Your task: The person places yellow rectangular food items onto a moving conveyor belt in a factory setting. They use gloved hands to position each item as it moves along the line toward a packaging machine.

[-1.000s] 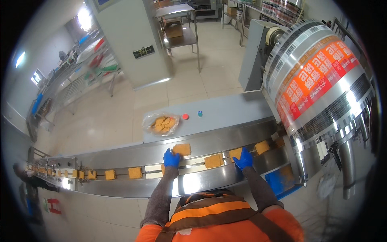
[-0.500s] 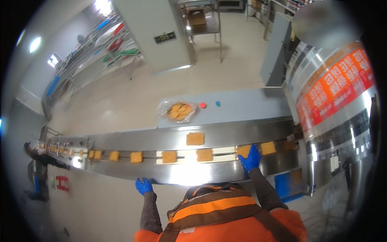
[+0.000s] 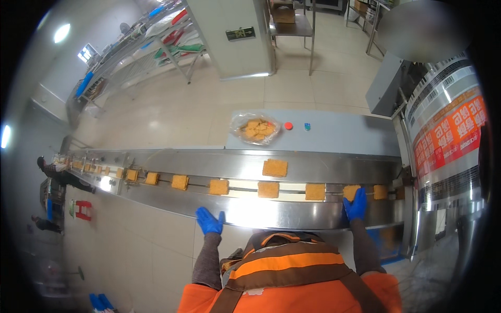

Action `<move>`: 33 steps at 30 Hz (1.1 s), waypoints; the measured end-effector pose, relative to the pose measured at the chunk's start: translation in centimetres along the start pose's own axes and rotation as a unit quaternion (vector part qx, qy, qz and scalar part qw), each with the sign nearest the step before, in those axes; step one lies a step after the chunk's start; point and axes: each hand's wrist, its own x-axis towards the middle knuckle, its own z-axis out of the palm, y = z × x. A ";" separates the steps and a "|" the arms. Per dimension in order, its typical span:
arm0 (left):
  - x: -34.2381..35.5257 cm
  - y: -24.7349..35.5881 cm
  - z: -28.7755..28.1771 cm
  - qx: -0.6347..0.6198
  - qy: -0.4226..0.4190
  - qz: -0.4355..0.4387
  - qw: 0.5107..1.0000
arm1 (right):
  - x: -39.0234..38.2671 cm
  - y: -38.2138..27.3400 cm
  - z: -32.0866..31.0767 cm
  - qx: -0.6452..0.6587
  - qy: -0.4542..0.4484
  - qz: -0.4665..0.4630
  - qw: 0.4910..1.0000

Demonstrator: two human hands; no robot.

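My right hand [image 3: 355, 205], in a blue glove, rests over the near side of a square golden cracker stack [image 3: 351, 192] on the conveyor. Its fingers are stretched out and touch the stack, not visibly wrapped round it. At the near edge of the steel conveyor table [image 3: 245, 215], my left hand [image 3: 210, 221], gloved in blue too, holds nothing, its thumb and fingers spread. Other cracker stacks [image 3: 268, 190] run in a spaced row along the belt's slot. One stack [image 3: 275, 168] lies off the belt on the steel strip behind it.
A clear bag of broken crackers [image 3: 255, 129], a red cap-like disc [image 3: 288, 125] and a small blue-green item [image 3: 307, 127] sit on the grey side panel [image 3: 355, 130]. Printed film [image 3: 449, 130] on a machine rises at the right. A person [image 3: 60, 169] stands at the far left.
The view has shifted. Crackers have moved right along the belt past the stack lying behind it. My left hand has come up to the table edge and spread; my right remains at a cracker stack.
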 end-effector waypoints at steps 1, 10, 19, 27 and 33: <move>-0.6 1.1 1.2 0.008 0.010 0.032 0.999 | -1.2 0.3 0.3 -0.020 0.003 -0.018 1.000; -6.0 17.9 1.6 0.048 -0.036 0.442 0.895 | -7.3 -14.1 -1.1 0.118 -0.170 -0.257 0.944; 5.5 14.2 0.1 -0.099 0.199 0.200 0.954 | -0.7 -18.3 1.4 0.199 -0.066 -0.215 0.954; 2.1 10.8 -3.1 0.059 -0.094 0.019 0.994 | -1.9 -6.4 2.7 0.058 -0.006 -0.044 0.997; -0.3 15.9 -1.1 0.041 -0.068 0.120 0.990 | 1.4 -10.1 3.3 0.051 -0.083 0.062 0.993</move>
